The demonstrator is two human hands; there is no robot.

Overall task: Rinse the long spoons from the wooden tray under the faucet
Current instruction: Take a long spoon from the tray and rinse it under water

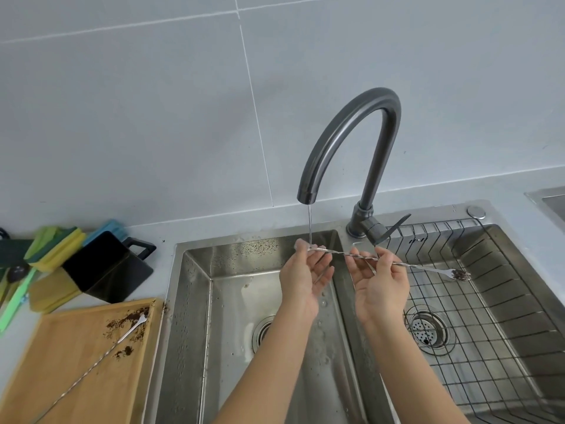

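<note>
A long twisted-handle metal spoon (426, 266) is held level over the double sink, one end under the thin stream from the dark faucet (345, 142). My left hand (301, 280) pinches that wet end above the left basin (232, 301). My right hand (380, 283) grips the handle near its middle. The far end, a small fork tip with dark grounds on it, sticks out over the right basin. A second long spoon (91, 365) lies diagonally on the wooden tray (61, 347) at lower left, among scattered brown grounds.
A black wire rack (489, 301) fills the right basin over its drain. A black holder (107, 267) and several green, yellow and blue sponges (55, 246) sit on the counter behind the tray. The faucet lever (394, 229) points right. A grey tiled wall stands behind.
</note>
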